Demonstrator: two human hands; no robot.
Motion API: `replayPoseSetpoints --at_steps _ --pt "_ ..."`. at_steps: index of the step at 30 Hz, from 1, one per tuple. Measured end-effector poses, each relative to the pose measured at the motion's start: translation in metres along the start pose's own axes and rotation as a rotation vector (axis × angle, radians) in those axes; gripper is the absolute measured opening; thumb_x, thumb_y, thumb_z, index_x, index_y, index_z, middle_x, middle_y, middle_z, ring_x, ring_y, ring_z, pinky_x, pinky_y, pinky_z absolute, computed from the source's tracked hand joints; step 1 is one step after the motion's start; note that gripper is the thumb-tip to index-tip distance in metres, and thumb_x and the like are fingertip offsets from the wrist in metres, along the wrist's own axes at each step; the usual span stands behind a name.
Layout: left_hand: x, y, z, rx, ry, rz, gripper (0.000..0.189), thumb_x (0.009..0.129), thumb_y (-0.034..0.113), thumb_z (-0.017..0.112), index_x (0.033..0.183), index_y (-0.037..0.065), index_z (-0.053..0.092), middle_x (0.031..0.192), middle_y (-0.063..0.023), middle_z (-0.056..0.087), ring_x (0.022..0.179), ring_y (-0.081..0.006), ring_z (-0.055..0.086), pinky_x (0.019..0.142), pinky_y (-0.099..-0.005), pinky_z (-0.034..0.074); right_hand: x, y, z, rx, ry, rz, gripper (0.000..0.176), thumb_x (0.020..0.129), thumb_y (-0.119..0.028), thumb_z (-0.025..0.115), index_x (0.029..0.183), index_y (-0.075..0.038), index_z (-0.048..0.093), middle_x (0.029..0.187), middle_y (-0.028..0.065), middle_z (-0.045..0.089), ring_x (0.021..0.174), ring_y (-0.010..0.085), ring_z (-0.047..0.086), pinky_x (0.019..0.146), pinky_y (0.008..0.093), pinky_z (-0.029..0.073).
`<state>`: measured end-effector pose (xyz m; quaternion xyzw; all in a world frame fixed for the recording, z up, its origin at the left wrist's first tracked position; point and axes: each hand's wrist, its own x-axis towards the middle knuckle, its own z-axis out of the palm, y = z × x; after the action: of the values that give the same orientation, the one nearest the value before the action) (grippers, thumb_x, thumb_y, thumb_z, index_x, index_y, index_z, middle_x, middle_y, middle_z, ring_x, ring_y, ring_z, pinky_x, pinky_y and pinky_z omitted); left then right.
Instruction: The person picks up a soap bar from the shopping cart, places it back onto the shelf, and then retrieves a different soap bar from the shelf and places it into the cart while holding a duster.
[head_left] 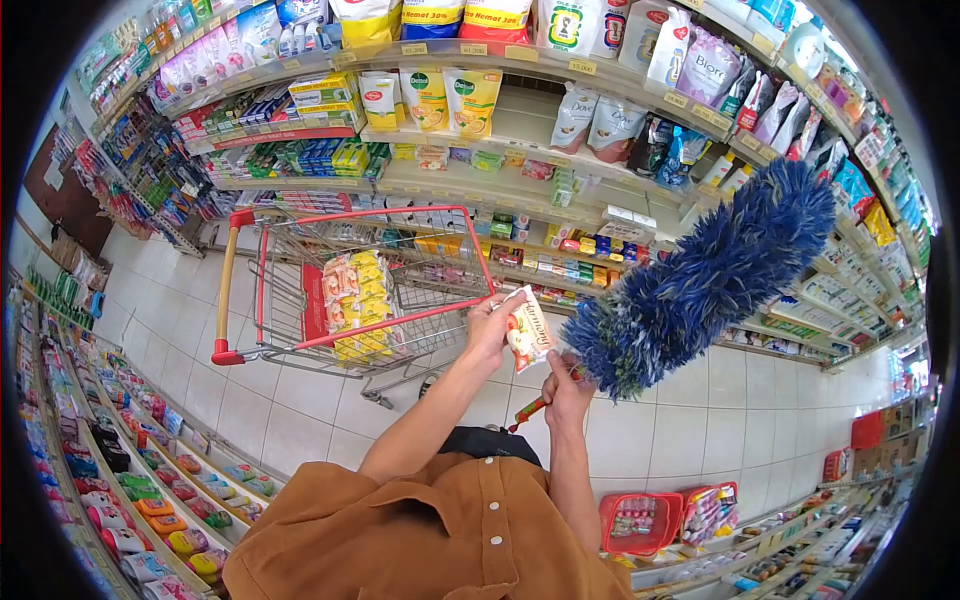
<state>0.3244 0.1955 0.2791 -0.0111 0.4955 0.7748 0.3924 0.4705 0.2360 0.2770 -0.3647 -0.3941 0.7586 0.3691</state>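
Note:
My left hand [487, 325] is closed on the side of a cream soap pack [528, 332] labelled Harmony, with fruit printed on it. Gripped in my right hand [568, 393] is a feather duster [700, 280] with fluffy blue and grey bristles that reach up to the right. The duster's handle [530, 411] sticks out below that hand, and its fingertips are right at the pack's lower edge. Just left of my hands stands a wire shopping cart [355, 330] with a red frame. Yellow and cream packs [358, 300] lie stacked inside it.
Ahead, a long store shelf [450, 180] curves round, filled with pouches, boxes and soaps. Another stocked shelf [150, 480] runs behind on the left. On the tiled floor [690, 430] at right stand a red basket [638, 520] and a second red basket [709, 512] with goods.

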Motion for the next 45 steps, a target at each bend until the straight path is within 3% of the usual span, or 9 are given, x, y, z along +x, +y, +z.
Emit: replayPoseSetpoints --at_steps 8,14,20,29,32,39,40,43,45 --pt "-0.006 0.009 -0.001 0.161 -0.277 -0.126 0.031 0.093 0.026 0.060 0.111 0.002 0.064 0.096 -0.0093 0.069 0.082 -0.0150 0.069 0.070 -0.0298 0.058 -0.005 -0.011 -0.008 0.105 0.115 -0.067 0.016 0.087 -0.011 0.067 0.084 -0.009 0.052 0.047 -0.0067 0.031 0.033 0.0047 0.025 0.033 0.0244 0.018" --pt "-0.017 0.001 0.003 0.166 -0.293 -0.129 0.031 0.095 0.027 0.058 0.110 0.000 0.063 0.098 -0.0094 0.068 0.086 -0.0160 0.069 0.073 -0.0300 0.059 0.008 -0.016 -0.020 0.117 0.142 -0.121 0.016 0.088 -0.014 0.066 0.085 -0.008 0.052 0.047 -0.0075 0.030 0.034 0.0040 0.025 0.032 0.0241 0.017" --pt "-0.024 -0.007 0.008 0.048 -0.480 -0.372 0.038 0.098 0.032 0.051 0.117 -0.002 0.055 0.104 -0.0109 0.066 0.090 -0.0167 0.068 0.079 -0.0295 0.057 0.025 -0.011 -0.038 -0.027 0.232 -0.183 0.016 0.089 -0.013 0.066 0.080 -0.007 0.054 0.051 -0.0043 0.043 0.035 0.0058 0.034 0.031 0.0246 0.025" --pt "-0.017 -0.027 0.016 0.165 -0.412 -0.276 0.049 0.099 0.040 0.045 0.105 -0.007 0.058 0.099 -0.0147 0.067 0.088 -0.0184 0.068 0.076 -0.0299 0.056 0.037 0.003 -0.058 -0.034 0.204 -0.357 0.013 0.088 -0.004 0.064 0.096 0.004 0.059 0.085 0.0018 0.060 0.071 0.0089 0.055 0.054 0.0203 0.044" --pt "-0.017 -0.030 0.012 0.149 -0.426 -0.306 0.052 0.099 0.041 0.043 0.107 -0.008 0.058 0.102 -0.0153 0.066 0.090 -0.0187 0.068 0.078 -0.0303 0.056 0.041 0.013 -0.073 -0.155 0.306 -0.176 0.013 0.089 -0.003 0.060 0.100 0.003 0.059 0.082 0.0016 0.059 0.075 0.0112 0.057 0.054 0.0211 0.047" --pt "-0.026 -0.016 0.012 -0.298 -0.647 -0.469 0.062 0.101 0.047 0.028 0.139 -0.003 0.037 0.135 -0.0195 0.048 0.122 -0.0241 0.052 0.100 -0.0380 0.045 0.042 -0.003 -0.114 -0.183 0.103 -0.101 0.009 0.089 -0.005 0.050 0.097 -0.002 0.054 0.082 0.0043 0.056 0.071 0.0100 0.051 0.056 0.0246 0.042" --pt "-0.024 -0.017 0.008 -0.274 -0.687 -0.417 0.072 0.098 0.056 0.027 0.143 -0.001 0.030 0.143 -0.0226 0.037 0.131 -0.0301 0.041 0.109 -0.0440 0.036 0.030 -0.017 -0.112 -0.156 0.102 -0.172 0.006 0.089 -0.007 0.052 0.094 -0.004 0.053 0.077 0.0028 0.053 0.064 0.0084 0.048 0.051 0.0235 0.038" --pt "-0.024 -0.005 0.003 -0.522 -0.741 -0.493 0.085 0.092 0.066 0.032 0.143 -0.002 0.028 0.144 -0.0238 0.035 0.132 -0.0375 0.039 0.111 -0.0486 0.032 0.016 -0.014 -0.120 -0.002 0.276 -0.343 0.010 0.091 -0.010 0.053 0.096 -0.012 0.044 0.063 -0.0043 0.042 0.049 0.0048 0.036 0.043 0.0180 0.028" --pt "-0.024 0.004 0.000 -0.582 -0.655 -0.406 0.102 0.082 0.078 0.033 0.144 -0.003 0.025 0.145 -0.0247 0.033 0.133 -0.0421 0.035 0.111 -0.0516 0.029 0.009 -0.012 -0.170 -0.223 0.048 -0.325 0.013 0.091 -0.010 0.055 0.097 -0.011 0.044 0.066 -0.0027 0.045 0.051 0.0048 0.037 0.044 0.0189 0.028"
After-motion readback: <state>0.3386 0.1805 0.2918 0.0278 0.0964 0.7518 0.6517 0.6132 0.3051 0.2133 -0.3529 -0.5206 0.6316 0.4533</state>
